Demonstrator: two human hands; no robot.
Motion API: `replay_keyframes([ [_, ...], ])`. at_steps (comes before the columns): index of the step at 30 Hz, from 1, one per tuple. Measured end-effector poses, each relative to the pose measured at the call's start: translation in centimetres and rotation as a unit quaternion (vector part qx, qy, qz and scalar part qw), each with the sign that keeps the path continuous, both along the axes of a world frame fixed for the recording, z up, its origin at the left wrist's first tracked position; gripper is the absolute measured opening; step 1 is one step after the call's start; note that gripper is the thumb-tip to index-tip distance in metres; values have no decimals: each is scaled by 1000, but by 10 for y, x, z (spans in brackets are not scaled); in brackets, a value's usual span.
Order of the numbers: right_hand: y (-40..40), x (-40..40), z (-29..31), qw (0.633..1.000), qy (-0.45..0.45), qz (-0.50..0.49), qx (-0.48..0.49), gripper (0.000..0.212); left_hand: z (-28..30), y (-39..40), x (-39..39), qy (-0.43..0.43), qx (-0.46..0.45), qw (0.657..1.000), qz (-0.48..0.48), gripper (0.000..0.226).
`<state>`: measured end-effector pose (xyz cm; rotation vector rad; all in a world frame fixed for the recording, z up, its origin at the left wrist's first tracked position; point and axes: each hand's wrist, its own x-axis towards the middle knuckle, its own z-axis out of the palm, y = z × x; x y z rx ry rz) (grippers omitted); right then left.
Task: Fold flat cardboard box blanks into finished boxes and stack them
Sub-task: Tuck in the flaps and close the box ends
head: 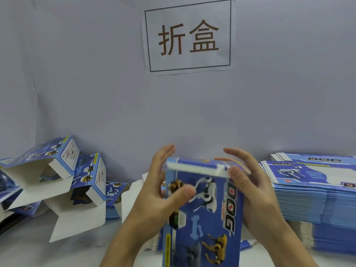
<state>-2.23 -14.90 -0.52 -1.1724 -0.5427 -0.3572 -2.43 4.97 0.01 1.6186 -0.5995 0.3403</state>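
- Both hands hold the blue box (204, 209) upright near the middle of the table's front edge: the left hand (163, 191) presses its thumb on the printed face with fingers straight behind the far side, and the right hand (248, 185) lays its thumb on the white top flap (196, 168), fingers spread and relaxed above it.
- The stack of flat blanks (316, 191) sits at the table's right edge, cut off by the frame.
- The folded boxes (63, 176) lie tumbled toward the left edge, flaps open, not neatly stacked.
- The step looks like closing the top flap; next, the tuck must go squarely into the box mouth without creasing.
- The box's bottom end is out of frame, and motion blur hides whether the flap is seated.
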Motion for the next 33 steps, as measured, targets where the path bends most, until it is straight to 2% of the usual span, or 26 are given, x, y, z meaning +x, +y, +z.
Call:
replay_keyframes([
  [2,-8,0,2,996,68,8,62,37,-1,10,1,93,98,990,-33,103],
  [3,-13,-1,3,991,98,7,88,38,-1,14,1,123,155,979,-41,106],
  [5,-25,1,3,985,136,-27,104,40,2,17,-2,137,215,966,-42,83],
  [6,-30,3,3,981,151,-38,114,41,5,16,-3,117,196,973,-30,70],
  [7,-33,5,3,978,165,-35,119,42,8,15,-2,81,131,988,-11,63],
  [8,-35,9,0,978,175,-35,110,43,12,18,2,54,17,998,21,64],
  [9,-36,13,-2,977,185,-39,98,43,15,25,7,42,-133,988,67,73],
  [10,-37,16,-5,977,189,-46,90,43,20,35,10,18,-247,961,122,82],
  [11,-36,17,-6,977,191,-52,82,42,22,48,12,-4,-288,941,176,84],
  [13,-31,19,-9,979,187,-67,48,38,17,66,17,13,-215,948,235,73],
  [15,-22,19,-11,977,189,-95,-20,30,4,69,24,40,-103,967,231,56],
  [16,-18,20,-12,973,190,-114,-57,25,-3,64,27,33,-35,969,244,49],
  [17,-15,21,-14,968,192,-134,-90,23,-8,56,28,30,63,964,257,55],
  [19,-11,23,-17,955,199,-158,-152,22,-22,38,34,54,276,927,247,73],
  [21,-8,24,-19,945,217,-148,-197,21,-34,27,37,81,415,873,242,75],
  [22,-6,25,-20,941,228,-139,-209,19,-38,25,39,85,446,856,248,72],
  [26,8,27,-25,923,267,-119,-249,20,-30,18,37,88,459,843,266,59],
  [30,27,24,-25,910,319,-100,-246,43,-22,11,30,44,415,862,286,30],
  [32,30,23,-24,910,329,-100,-230,46,-22,11,30,34,422,862,280,33],
  [33,31,22,-24,911,330,-99,-227,46,-23,11,30,43,437,859,265,46],
])
